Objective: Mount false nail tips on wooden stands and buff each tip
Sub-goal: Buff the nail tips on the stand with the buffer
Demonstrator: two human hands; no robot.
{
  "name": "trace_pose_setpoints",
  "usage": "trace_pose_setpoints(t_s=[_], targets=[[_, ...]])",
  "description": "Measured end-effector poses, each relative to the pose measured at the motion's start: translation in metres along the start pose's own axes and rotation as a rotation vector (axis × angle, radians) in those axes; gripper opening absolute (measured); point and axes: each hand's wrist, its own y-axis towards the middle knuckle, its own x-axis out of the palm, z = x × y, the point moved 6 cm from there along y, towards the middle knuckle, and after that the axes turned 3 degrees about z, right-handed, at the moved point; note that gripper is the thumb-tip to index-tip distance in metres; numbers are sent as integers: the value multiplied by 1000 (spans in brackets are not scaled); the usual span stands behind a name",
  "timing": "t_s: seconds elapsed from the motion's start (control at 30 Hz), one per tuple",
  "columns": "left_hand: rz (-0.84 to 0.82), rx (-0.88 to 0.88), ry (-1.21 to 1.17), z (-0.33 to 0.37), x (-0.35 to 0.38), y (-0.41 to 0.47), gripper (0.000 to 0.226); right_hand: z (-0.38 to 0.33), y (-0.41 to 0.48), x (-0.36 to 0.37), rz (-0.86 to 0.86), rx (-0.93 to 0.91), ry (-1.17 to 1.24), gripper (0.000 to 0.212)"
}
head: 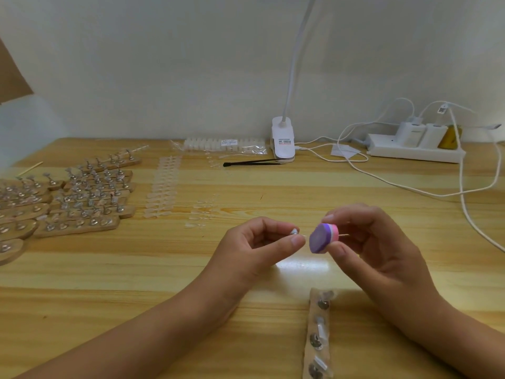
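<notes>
My left hand (255, 246) pinches a small metal holder with a clear nail tip (295, 232) on it, raised above the table. Just to its right, my right hand (366, 242) grips a purple, white and pink buffer block (322, 238), and a thin wooden stick (343, 235) pokes out beside the block. The block sits a short gap from the tip. A wooden stand (310, 348) with several metal holders and tips lies near the front edge below my right wrist.
Several filled wooden stands (82, 203) crowd the left side. Strips of clear nail tips (164, 187) and loose tips (202, 212) lie mid-table. At the back are a tip packet (226, 144), black tweezers (251, 162), a clip lamp (283, 140), a power strip (415, 149) and white cables (464, 203).
</notes>
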Motion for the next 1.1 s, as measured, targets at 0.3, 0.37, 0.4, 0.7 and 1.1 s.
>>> trace_pose_setpoints(t_s=[0.3,0.37,0.4,0.7,1.1], targets=[[6,26,15,2,1,-2,15,10,1,2,-44,166,127,20],[-4,29,35,3,1,-3,19,12,2,1,-24,181,169,19],[-16,32,53,4,2,-4,21,12,3,-1,7,168,165,19],[-18,30,78,3,4,-4,29,21,4,1,-48,320,197,20],[-30,24,99,2,5,-5,15,15,6,-5,92,254,204,24]])
